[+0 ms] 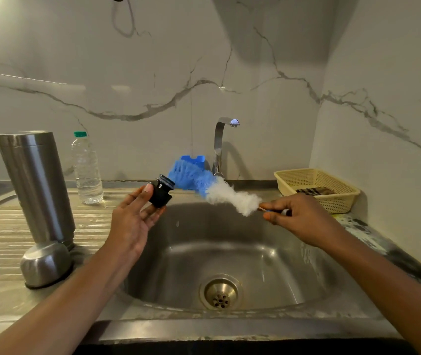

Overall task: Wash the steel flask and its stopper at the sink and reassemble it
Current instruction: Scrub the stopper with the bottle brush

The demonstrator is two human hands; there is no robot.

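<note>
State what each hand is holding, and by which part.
The left hand holds the stopper by its black body, between thumb and fingers. The right hand pinches the brush by its handle, just behind the white bristles.

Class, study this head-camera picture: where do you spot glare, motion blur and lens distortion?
Head view: glare burns the top left corner; motion blurs the brush, not the stopper; the wide lens leans the flask and bows the sink rim.

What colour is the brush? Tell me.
The brush is blue toward the tip, white behind; head view.
</note>
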